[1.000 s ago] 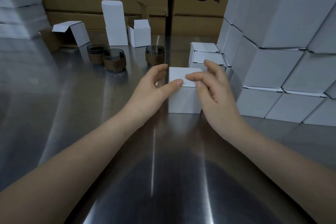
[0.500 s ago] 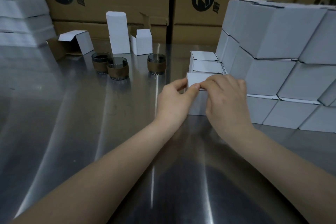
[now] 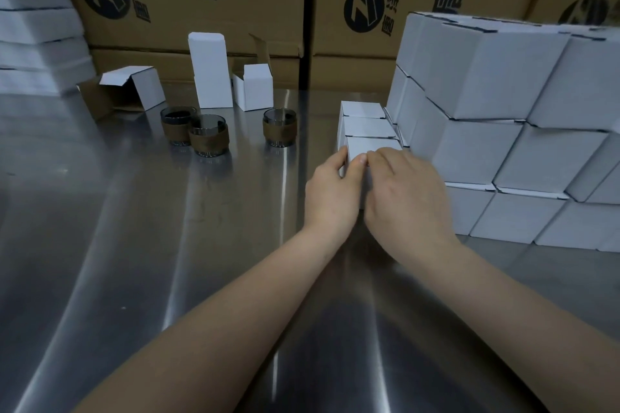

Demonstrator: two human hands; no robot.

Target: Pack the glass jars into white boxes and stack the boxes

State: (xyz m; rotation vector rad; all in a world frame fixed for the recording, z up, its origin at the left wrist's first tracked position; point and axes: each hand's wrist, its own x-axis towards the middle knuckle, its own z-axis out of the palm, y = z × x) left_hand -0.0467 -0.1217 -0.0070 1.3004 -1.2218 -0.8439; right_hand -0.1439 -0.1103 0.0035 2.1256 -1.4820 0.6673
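Note:
A closed small white box (image 3: pixel 370 146) sits on the steel table, tight against two more small boxes (image 3: pixel 365 121) behind it. My left hand (image 3: pixel 332 191) grips its left side, thumb at the front top edge. My right hand (image 3: pixel 407 194) curls over its front and right side, hiding most of it. Three glass jars with brown bands (image 3: pixel 208 135) (image 3: pixel 177 125) (image 3: pixel 279 127) stand at the middle left. Open white boxes (image 3: pixel 210 70) (image 3: pixel 253 87) (image 3: pixel 132 89) stand behind the jars.
A tall stack of closed white boxes (image 3: pixel 496 131) fills the right side. Flat white stock (image 3: pixel 33 20) is piled at the far left. Brown printed cartons (image 3: pixel 201 0) line the back of the steel table (image 3: pixel 134 245).
Both hands have slid the box away and to the right, up against the two small boxes. They closed round it; my right hand now covers its front.

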